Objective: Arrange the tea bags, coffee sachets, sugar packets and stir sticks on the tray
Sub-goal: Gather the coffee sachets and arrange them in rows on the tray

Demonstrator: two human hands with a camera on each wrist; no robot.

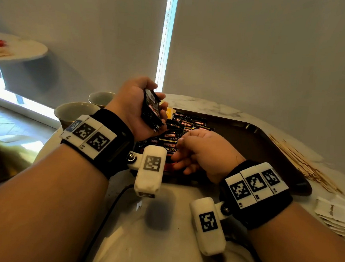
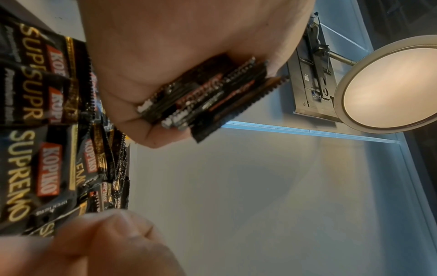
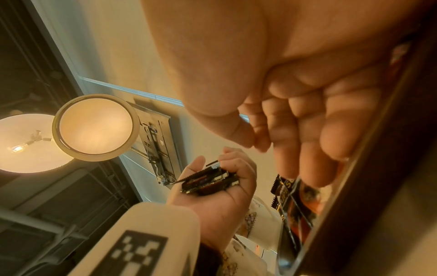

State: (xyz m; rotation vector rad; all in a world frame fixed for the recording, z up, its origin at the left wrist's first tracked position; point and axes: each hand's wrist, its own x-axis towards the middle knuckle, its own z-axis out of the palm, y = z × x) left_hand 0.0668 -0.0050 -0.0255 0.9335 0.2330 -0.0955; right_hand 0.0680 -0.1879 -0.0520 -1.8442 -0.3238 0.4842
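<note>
My left hand (image 1: 157, 102) grips an upright stack of black Kopiko coffee sachets (image 1: 151, 110) above the left end of the dark brown tray (image 1: 249, 141). The same stack (image 2: 208, 97) shows edge-on in the left wrist view and as a small bundle (image 3: 208, 181) in the right wrist view. More coffee sachets (image 1: 180, 127) lie overlapping on the tray's left half. My right hand (image 1: 181, 152) hangs over them with loosely curled fingers (image 3: 305, 142); the palm holds nothing. Its fingertips are at the nearest sachets (image 2: 47, 149).
Wooden stir sticks (image 1: 301, 163) lie on the marble table right of the tray. White paper packets (image 1: 334, 214) are piled at the right edge. Two grey cups (image 1: 74, 110) stand left of the tray. A yellow packet (image 1: 170, 111) peeks out behind the stack.
</note>
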